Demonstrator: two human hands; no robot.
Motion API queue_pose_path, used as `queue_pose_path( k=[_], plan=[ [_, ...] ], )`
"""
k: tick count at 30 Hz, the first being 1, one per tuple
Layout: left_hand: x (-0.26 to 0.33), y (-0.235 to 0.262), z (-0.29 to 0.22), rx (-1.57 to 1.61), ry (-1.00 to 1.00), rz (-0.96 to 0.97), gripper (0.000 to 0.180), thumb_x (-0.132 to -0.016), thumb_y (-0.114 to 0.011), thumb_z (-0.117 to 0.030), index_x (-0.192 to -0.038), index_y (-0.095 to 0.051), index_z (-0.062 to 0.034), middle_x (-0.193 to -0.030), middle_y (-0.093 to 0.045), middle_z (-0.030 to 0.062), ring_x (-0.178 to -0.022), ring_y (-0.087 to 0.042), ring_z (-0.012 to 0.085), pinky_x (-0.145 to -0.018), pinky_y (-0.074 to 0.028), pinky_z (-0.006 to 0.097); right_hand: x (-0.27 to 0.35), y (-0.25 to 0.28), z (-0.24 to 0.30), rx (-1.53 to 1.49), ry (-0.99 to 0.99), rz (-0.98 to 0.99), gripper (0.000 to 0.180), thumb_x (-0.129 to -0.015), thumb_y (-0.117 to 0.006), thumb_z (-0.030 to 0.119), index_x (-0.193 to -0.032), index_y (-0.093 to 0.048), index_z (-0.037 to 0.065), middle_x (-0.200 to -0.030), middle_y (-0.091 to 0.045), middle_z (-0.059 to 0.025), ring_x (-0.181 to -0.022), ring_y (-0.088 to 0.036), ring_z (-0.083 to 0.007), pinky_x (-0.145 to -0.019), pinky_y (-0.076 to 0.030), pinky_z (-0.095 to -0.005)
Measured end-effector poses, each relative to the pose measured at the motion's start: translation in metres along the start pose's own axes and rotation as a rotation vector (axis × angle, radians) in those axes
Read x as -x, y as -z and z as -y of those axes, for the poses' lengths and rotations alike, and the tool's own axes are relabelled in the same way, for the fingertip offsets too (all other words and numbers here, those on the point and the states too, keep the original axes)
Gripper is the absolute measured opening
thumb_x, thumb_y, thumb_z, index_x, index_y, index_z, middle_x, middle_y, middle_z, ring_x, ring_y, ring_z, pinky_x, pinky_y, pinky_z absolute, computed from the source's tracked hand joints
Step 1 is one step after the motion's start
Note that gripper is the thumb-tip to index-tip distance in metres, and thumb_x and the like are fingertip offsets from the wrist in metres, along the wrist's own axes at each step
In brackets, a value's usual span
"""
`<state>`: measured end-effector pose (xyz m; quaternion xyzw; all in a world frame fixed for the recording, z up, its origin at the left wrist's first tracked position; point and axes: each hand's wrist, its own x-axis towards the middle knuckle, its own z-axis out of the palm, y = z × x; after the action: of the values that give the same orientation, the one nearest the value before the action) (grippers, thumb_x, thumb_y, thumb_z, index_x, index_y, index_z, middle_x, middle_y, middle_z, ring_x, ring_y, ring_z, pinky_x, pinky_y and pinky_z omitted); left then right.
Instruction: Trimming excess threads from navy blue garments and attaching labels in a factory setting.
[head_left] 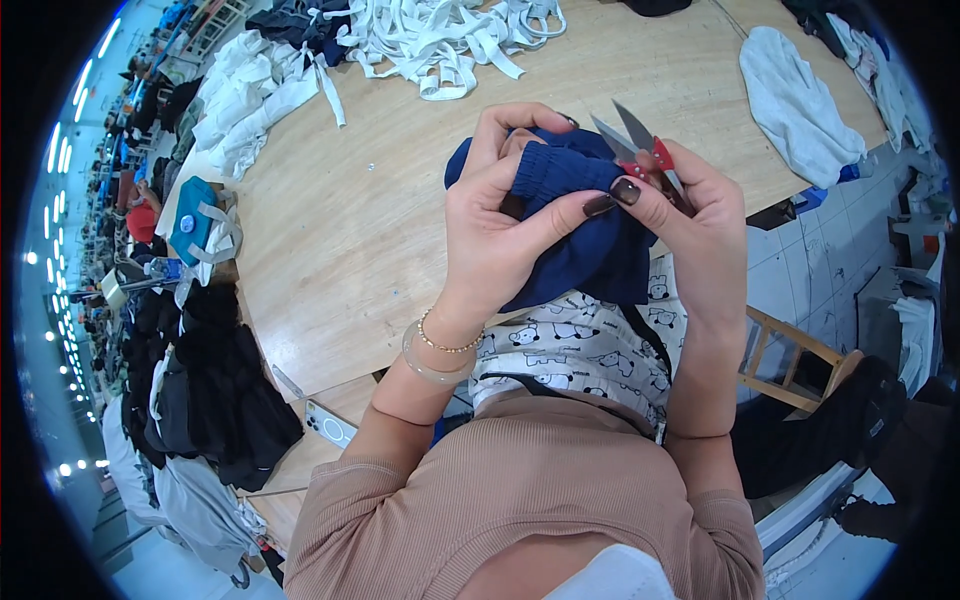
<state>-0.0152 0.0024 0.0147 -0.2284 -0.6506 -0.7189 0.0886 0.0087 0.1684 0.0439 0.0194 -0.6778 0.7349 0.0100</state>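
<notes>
A navy blue garment point(590, 262) with a gathered elastic band point(562, 170) is held up above the near edge of the table. My left hand point(483, 232) is closed on it, with fingers behind the band and the thumb along its lower edge. Red-handled thread snips point(662, 158) sit in my right hand point(703, 225), their blades parted and pointing up and away to the left. The thumb of that same hand presses at the right end of the band, close to my left thumb. The garment's lower part hangs down over my patterned apron point(570, 340).
White fabric strips point(440, 45) and white cloth pieces point(250, 100) lie across the far side of the wooden table point(330, 230). A grey-white cloth point(795, 105) rests at the right. Dark garments point(210, 380) and a phone point(328, 424) are at the left; a wooden stool point(800, 360) stands right.
</notes>
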Motion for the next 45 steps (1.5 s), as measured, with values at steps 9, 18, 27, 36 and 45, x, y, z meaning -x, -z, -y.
queue_pose_path(
  k=[9,18,27,36,45],
  plan=[
    [-0.003,0.001,-0.001,0.095,-0.064,0.114,0.017,-0.07,-0.074,-0.005,-0.085,-0.068,0.0025,-0.105,-0.061,0.0107,-0.1,-0.056,0.0192,-0.085,-0.044,0.029,-0.005,-0.006,-0.014,-0.316,-0.053,-0.073,0.02,-0.081,-0.067,0.004,-0.098,-0.063,-0.005,-0.08,-0.06,-0.0001,-0.072,-0.053,-0.002,-0.067,-0.043,-0.0144],
    [0.002,0.005,-0.007,0.094,0.092,0.048,0.016,-0.072,-0.071,0.0,-0.088,-0.068,0.0034,-0.095,-0.063,0.0101,-0.085,-0.059,0.0167,-0.074,-0.047,0.026,0.018,0.002,0.016,0.118,0.139,-0.116,0.015,-0.081,-0.067,0.005,-0.091,-0.061,-0.003,-0.08,-0.061,-0.0008,-0.072,-0.053,-0.0027,-0.064,-0.041,-0.0143],
    [0.001,0.004,-0.003,0.026,-0.025,0.066,0.015,-0.074,-0.069,0.002,-0.089,-0.069,0.002,-0.097,-0.063,0.0107,-0.086,-0.059,0.017,-0.074,-0.047,0.026,0.03,-0.001,0.023,0.422,0.221,-0.177,0.012,-0.079,-0.069,0.003,-0.089,-0.066,-0.002,-0.067,-0.059,0.0001,-0.059,-0.049,-0.0023,-0.052,-0.036,-0.0151],
    [0.001,0.004,-0.002,0.009,-0.044,0.069,0.016,-0.073,-0.067,0.004,-0.089,-0.069,0.0022,-0.097,-0.063,0.0111,-0.086,-0.059,0.0167,-0.074,-0.047,0.026,0.031,-0.001,0.026,0.463,0.228,-0.196,0.012,-0.078,-0.069,0.005,-0.088,-0.066,-0.002,-0.062,-0.057,-0.0004,-0.056,-0.045,-0.0022,-0.049,-0.033,-0.0159],
    [0.002,0.005,-0.001,0.019,-0.05,0.048,0.017,-0.073,-0.067,0.004,-0.089,-0.069,0.0025,-0.098,-0.064,0.0108,-0.087,-0.06,0.0166,-0.074,-0.048,0.025,0.032,-0.005,0.026,0.432,0.162,-0.204,0.01,-0.08,-0.068,0.005,-0.087,-0.066,-0.002,-0.061,-0.054,0.001,-0.055,-0.043,-0.0017,-0.048,-0.031,-0.0164]
  ],
)
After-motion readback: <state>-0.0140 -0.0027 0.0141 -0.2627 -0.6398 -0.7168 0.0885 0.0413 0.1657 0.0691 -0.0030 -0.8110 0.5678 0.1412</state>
